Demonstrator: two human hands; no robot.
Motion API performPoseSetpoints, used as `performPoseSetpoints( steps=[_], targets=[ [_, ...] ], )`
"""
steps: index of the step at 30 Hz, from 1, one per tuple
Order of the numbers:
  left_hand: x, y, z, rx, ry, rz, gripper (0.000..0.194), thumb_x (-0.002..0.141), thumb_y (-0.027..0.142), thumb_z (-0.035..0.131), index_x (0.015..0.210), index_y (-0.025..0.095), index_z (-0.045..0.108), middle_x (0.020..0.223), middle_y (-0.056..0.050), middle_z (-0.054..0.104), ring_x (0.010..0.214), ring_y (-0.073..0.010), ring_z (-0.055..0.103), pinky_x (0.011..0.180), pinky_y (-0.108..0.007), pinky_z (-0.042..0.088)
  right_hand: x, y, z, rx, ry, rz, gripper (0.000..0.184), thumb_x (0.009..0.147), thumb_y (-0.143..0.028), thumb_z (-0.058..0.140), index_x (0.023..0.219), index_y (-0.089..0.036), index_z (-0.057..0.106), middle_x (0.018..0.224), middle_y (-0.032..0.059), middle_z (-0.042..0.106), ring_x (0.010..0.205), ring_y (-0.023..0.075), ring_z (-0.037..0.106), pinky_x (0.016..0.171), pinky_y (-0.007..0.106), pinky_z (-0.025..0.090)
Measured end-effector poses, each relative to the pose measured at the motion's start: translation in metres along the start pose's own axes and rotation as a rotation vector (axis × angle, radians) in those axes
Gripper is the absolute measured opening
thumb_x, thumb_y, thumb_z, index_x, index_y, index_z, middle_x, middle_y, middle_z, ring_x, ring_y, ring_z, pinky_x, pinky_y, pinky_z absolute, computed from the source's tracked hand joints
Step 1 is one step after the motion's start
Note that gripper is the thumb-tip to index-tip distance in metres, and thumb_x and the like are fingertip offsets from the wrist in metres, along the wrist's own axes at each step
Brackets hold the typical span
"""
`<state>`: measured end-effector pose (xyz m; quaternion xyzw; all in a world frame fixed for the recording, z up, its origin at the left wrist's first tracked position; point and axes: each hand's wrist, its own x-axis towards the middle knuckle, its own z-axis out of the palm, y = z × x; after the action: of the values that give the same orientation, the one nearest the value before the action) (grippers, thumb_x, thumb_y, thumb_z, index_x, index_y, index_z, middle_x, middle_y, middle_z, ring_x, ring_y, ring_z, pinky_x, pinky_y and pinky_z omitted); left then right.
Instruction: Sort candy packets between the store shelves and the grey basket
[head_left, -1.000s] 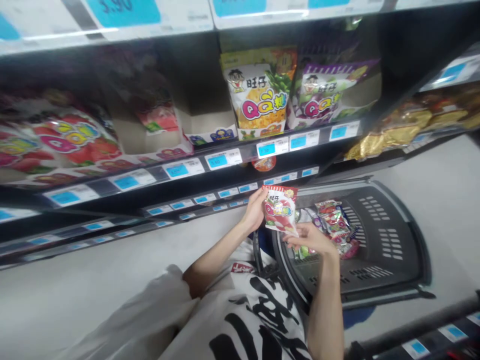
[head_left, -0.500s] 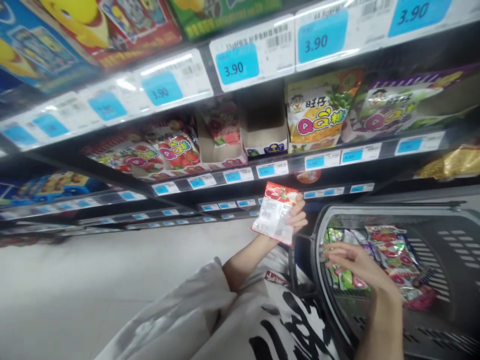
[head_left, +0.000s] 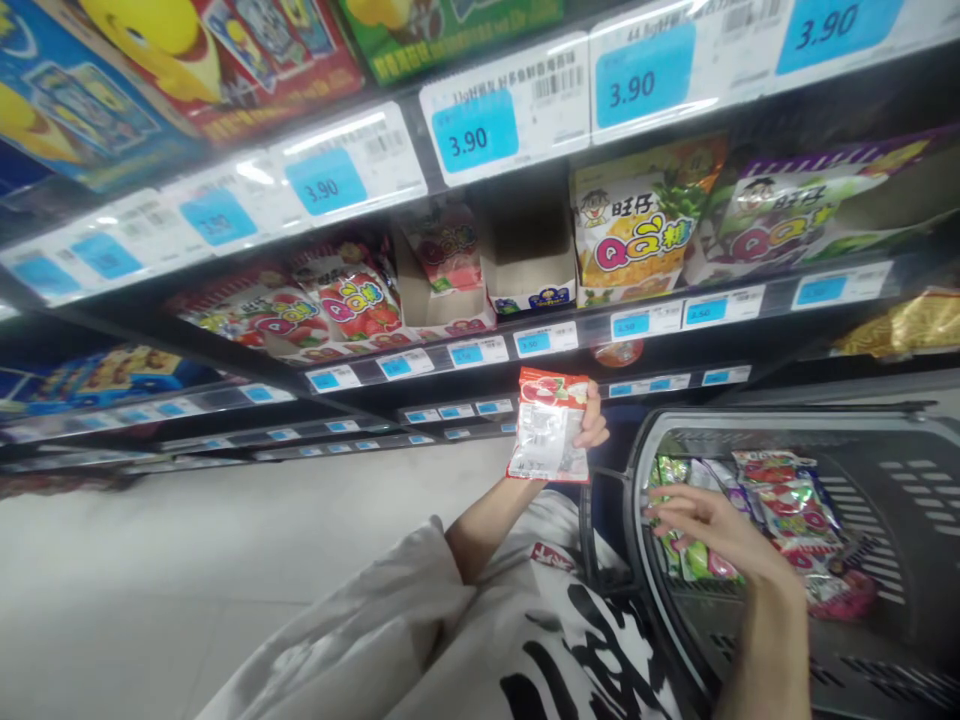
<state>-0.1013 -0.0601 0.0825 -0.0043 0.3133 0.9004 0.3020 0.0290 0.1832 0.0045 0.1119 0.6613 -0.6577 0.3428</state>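
My left hand [head_left: 594,420] is closed on a red-and-white gummy candy bag [head_left: 550,430], held upright in front of the shelves with its printed back facing me. The thumb is hidden behind the bag. My right hand [head_left: 705,520] is over the near side of a dark grey shopping basket [head_left: 915,540], fingers loosely stretched and a little apart, with nothing in them. Its fingertips are close to the basket's rim; whether they touch it I cannot tell. Inside the basket lie several colourful candy bags [head_left: 795,510], partly covered by that hand.
A shelf holds strawberry gummy bags [head_left: 356,300], a pineapple gummy bag [head_left: 634,235] and a purple-and-green gummy bag [head_left: 784,215]. An open cardboard box [head_left: 536,270] stands between them. Price tags [head_left: 506,130] line the shelf edges. Pale floor [head_left: 300,550] lies at the left.
The candy bag in my left hand has shifted slightly left and turned more upright and square to me. My right hand has hardly moved.
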Motion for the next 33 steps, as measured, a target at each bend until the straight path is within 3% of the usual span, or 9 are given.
performPoseSetpoints(
  steps=[6, 14, 18, 24, 28, 33],
  targets=[
    [-0.001, -0.002, 0.001, -0.007, 0.024, -0.016, 0.051, 0.077, 0.07, 0.055, 0.086, 0.02, 0.056, 0.055, 0.003, 0.042, 0.038, -0.0068, 0.024, 0.048, -0.031, 0.018, 0.001, 0.0, 0.001, -0.014, 0.002, -0.009, 0.059, 0.074, -0.061, 0.076, 0.116, -0.022, 0.068, 0.11, 0.0144, 0.074, 0.092, 0.0288, 0.073, 0.068, 0.035, 0.06],
    [0.002, -0.007, -0.009, -0.031, -0.051, -0.002, 0.051, 0.078, 0.068, 0.055, 0.09, 0.019, 0.06, 0.056, 0.002, 0.045, 0.036, -0.0071, 0.026, 0.047, -0.029, 0.021, 0.001, 0.0, 0.001, 0.022, -0.001, -0.021, 0.052, 0.076, -0.055, 0.077, 0.116, -0.021, 0.067, 0.106, 0.0134, 0.074, 0.091, 0.0279, 0.074, 0.065, 0.032, 0.059],
    [0.009, -0.011, -0.014, 0.304, 0.048, 0.025, 0.054, 0.072, 0.07, 0.066, 0.089, 0.019, 0.062, 0.061, -0.002, 0.056, 0.043, -0.0114, 0.039, 0.05, -0.029, 0.029, 0.0, -0.005, 0.003, 0.014, 0.011, -0.036, 0.053, 0.076, -0.054, 0.078, 0.117, -0.022, 0.067, 0.109, 0.0131, 0.074, 0.091, 0.0275, 0.074, 0.064, 0.032, 0.059],
    [0.018, -0.019, -0.017, 0.645, 0.351, 0.347, 0.041, 0.081, 0.059, 0.071, 0.077, 0.019, 0.063, 0.073, -0.002, 0.062, 0.069, -0.0155, 0.053, 0.064, -0.025, 0.039, -0.002, -0.014, 0.009, -0.006, 0.037, -0.084, 0.061, 0.076, -0.053, 0.078, 0.126, -0.022, 0.062, 0.121, 0.0144, 0.07, 0.088, 0.0251, 0.073, 0.061, 0.031, 0.059],
    [0.016, -0.02, -0.02, 0.742, 0.384, 0.337, 0.041, 0.082, 0.058, 0.069, 0.077, 0.018, 0.061, 0.073, -0.001, 0.061, 0.072, -0.0157, 0.054, 0.065, -0.023, 0.04, -0.003, -0.014, 0.009, -0.007, 0.038, -0.09, 0.064, 0.076, -0.054, 0.077, 0.128, -0.021, 0.06, 0.122, 0.0154, 0.07, 0.089, 0.0253, 0.073, 0.06, 0.03, 0.06],
    [0.016, -0.026, -0.024, 0.974, 0.333, 0.352, 0.043, 0.094, 0.057, 0.052, 0.075, 0.018, 0.051, 0.067, 0.003, 0.051, 0.065, -0.0109, 0.048, 0.06, -0.021, 0.037, 0.001, -0.013, 0.011, 0.0, 0.121, -0.177, 0.067, 0.074, -0.053, 0.08, 0.128, -0.019, 0.059, 0.117, 0.0159, 0.071, 0.086, 0.024, 0.073, 0.066, 0.032, 0.061]
  ],
)
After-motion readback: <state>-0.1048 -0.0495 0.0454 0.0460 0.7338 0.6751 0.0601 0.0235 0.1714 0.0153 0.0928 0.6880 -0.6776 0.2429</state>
